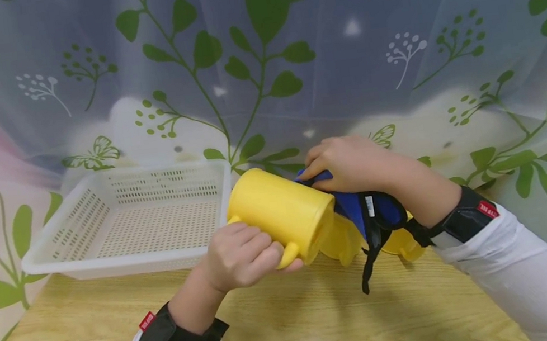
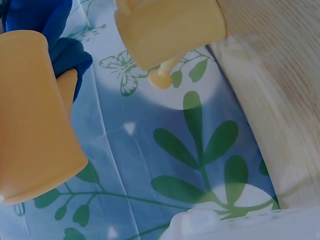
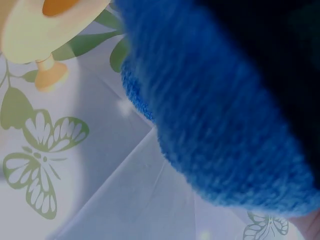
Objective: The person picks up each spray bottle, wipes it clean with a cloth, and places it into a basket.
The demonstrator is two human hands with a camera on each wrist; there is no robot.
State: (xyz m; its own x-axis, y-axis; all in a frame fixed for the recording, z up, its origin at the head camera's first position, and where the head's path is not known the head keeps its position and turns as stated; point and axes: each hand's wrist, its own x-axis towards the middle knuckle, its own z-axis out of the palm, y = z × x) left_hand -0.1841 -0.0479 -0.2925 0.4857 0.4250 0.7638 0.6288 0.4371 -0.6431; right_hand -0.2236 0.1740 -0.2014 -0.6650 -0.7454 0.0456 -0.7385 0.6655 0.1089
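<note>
My left hand grips a yellow mug by its handle. The mug lies tilted on its side in the air, one end toward the right hand. With curled fingers, my right hand holds a blue fluffy cloth with black edging, a white label and a dangling black strap. The cloth hangs close beside the mug's right end, and its plush side fills much of the right wrist view. Partly hidden behind mug and cloth, more yellow mugs stand on the table; one mug shows plainly in the left wrist view.
A white perforated plastic basket sits at the left of the wooden table. Behind the table hangs a blue and white curtain printed with green leaves. Black bands are strapped round both wrists.
</note>
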